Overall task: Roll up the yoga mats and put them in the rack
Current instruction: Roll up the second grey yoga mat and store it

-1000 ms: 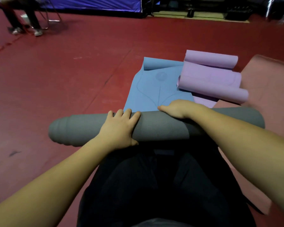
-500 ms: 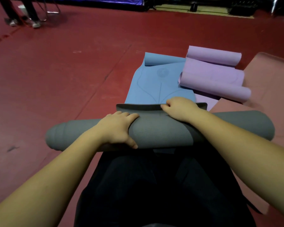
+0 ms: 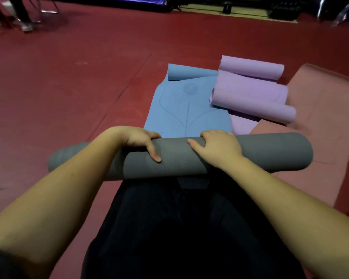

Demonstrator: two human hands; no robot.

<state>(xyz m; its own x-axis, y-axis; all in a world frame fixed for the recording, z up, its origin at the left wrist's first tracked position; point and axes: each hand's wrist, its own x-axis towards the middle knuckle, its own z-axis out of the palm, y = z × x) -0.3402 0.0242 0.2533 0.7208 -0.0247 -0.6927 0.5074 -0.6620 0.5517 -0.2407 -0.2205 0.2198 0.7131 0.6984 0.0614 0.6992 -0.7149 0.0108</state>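
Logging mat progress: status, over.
Both hands, left and right, grip rolled grey foam yoga mat. Blue mat, lilac mat unrolled ahead. Rack unseen.

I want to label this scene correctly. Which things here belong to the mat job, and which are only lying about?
Belong to the job:
- grey rolled mat, gripped by left hand and right hand
- blue mat
- purple mat
- pink mat

Only lying about:
- chair legs
- another person's shoes
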